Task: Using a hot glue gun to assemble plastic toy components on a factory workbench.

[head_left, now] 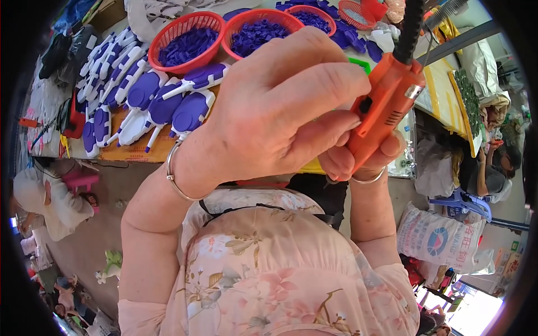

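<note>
An orange electric screwdriver hangs tilted, its black cord rising from the top. Around its lower body wraps my right hand, partly hidden behind the tool. My left hand is large in the middle, with bent fingers closed against the screwdriver's side by the dark switch. Its fingertips are partly hidden there. Below the grip a small dark tip shows; what it points at I cannot make out. To the left of my left hand, several white and purple plastic pieces with round faces and long arms lie in a pile.
Red baskets full of small purple parts stand along the far side of the table. A coiled spring and a metal bar are at the upper right. A printed white sack stands on the floor at right. Other people sit at both sides.
</note>
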Demonstrator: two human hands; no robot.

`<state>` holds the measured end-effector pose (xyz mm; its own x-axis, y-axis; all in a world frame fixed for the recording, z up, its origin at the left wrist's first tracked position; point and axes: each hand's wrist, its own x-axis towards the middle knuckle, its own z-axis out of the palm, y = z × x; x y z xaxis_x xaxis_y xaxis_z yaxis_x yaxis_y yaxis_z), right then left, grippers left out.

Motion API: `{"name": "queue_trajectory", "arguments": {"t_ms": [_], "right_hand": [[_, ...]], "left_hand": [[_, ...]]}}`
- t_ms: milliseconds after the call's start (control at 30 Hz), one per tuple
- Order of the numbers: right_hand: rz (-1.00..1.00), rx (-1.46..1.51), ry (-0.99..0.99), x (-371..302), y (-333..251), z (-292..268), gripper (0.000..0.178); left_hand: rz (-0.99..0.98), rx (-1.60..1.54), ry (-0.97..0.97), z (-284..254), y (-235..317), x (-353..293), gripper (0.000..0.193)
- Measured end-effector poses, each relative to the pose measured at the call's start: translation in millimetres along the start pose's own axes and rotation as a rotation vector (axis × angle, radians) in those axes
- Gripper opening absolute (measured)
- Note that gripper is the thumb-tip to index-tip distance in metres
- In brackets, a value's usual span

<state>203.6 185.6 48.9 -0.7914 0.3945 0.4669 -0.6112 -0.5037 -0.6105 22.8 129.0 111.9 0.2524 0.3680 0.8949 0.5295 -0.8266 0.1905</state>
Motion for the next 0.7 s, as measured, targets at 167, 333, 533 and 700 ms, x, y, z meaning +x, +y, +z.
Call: {"name": "queue_trajectory", "arguments": {"t_ms": [167, 333, 533, 700], "right_hand": [[0.087, 0.142, 0.067, -3, -1, 2, 0.066], [0.103, -0.035, 0.084, -2, -3, 4, 0.068], [0.117, -0.314, 0.112, 0, -6, 6, 0.073], [0.003, -0.613, 0.179, 9, -15, 10, 0.093]], "left_hand": [[0.023, 0.006, 0.011, -2, -3, -3, 0.035], [0.143, 0.166, 0.073, 4, -4, -5, 0.037], [0.274, 0.233, 0.084, 1, -21, -8, 0.037], [-0.259, 0.093, -0.058, -3, -16, -48, 0.034]]}}
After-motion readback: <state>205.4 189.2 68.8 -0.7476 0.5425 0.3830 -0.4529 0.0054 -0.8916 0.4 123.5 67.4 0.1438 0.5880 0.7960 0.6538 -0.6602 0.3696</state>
